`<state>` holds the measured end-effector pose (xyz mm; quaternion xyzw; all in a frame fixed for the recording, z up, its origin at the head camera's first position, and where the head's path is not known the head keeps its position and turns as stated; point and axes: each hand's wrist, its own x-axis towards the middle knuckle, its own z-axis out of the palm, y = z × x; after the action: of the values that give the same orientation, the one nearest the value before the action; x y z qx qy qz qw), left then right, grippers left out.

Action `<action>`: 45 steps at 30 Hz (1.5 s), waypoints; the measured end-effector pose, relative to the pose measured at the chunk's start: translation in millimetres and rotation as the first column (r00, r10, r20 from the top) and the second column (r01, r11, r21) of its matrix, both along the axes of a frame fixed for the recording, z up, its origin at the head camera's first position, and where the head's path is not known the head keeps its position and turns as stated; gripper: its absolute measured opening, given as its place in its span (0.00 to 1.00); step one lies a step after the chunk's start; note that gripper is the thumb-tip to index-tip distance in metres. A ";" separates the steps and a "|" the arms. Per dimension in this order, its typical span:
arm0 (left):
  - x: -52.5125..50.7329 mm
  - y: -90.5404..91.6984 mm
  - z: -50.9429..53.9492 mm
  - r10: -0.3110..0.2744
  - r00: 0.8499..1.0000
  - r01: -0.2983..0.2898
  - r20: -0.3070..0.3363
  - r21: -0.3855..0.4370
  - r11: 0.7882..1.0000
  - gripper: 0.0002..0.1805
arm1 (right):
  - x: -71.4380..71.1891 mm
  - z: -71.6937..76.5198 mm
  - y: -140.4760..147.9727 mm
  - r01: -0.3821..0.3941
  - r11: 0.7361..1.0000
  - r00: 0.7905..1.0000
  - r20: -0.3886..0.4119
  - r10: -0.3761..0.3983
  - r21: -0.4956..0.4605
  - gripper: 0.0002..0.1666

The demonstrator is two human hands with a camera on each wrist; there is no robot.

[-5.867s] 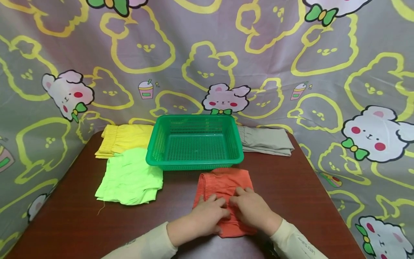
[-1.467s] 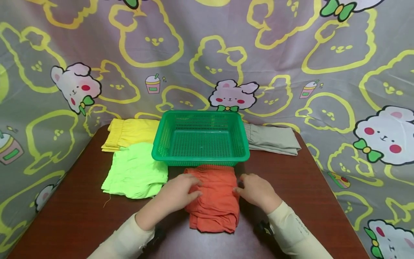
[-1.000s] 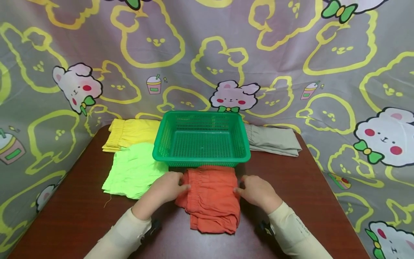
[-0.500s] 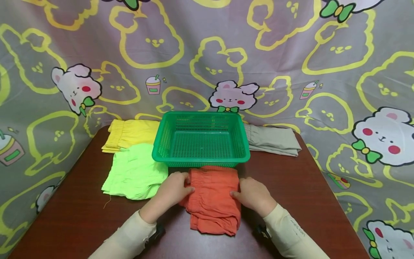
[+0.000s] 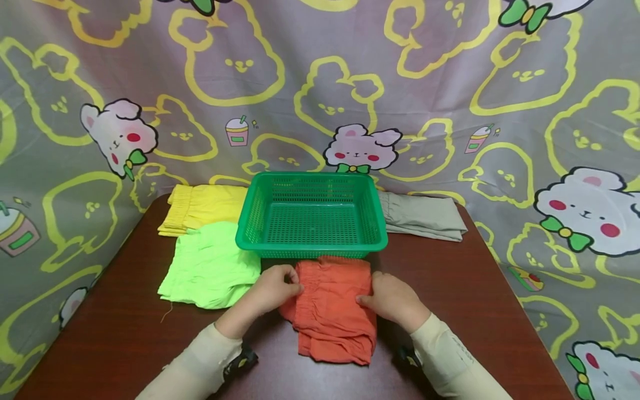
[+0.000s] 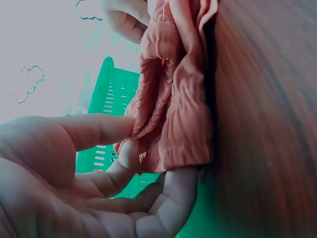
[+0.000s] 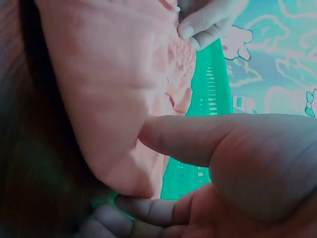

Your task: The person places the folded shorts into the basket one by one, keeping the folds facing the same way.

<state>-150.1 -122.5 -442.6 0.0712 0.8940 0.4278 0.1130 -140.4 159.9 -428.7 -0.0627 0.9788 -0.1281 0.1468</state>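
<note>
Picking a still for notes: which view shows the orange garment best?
The head view: the orange garment appears nearly whole. The left wrist view shows mainly its gathered edge, closer; the right wrist view, its smoother side.

Both hands [image 7: 242, 171] gripping pinkish cloth [image 7: 104, 89], green basket [image 7: 220, 74] behind.

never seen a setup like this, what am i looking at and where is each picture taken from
There is no machine, just a person's bare left hand and right hand. The wide picture comes from a camera on the head, looking forward and down; the two close-ups come from cameras on each wrist.

On the table is a green basket, with yellow cloth and lime cloth to its left, gray cloth to its right and orange cloth in front. The left hand pinches the orange cloth's gathered edge; the right holds its opposite side, thumb on top.
</note>
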 end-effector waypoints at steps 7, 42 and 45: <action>1.8 0.4 2.8 0.039 0.995 -0.047 0.092 0.085 0.995 0.07 | -3.0 2.8 6.4 0.012 0.997 0.998 0.066 -0.006 -0.080 0.24; 5.2 7.2 -6.6 0.064 0.993 -0.064 0.098 -0.003 0.998 0.40 | -14.4 -9.6 9.8 0.272 0.812 0.926 0.369 -0.075 -0.517 0.17; 7.0 10.0 -8.5 0.039 0.998 -0.035 0.039 -0.081 0.996 0.39 | -14.9 -10.5 9.4 0.270 0.813 0.928 0.364 -0.078 -0.516 0.17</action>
<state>-143.1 -112.5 -451.1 0.0413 0.9092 0.3947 0.1260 -155.2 169.2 -439.2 0.0102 0.8621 -0.4292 0.2691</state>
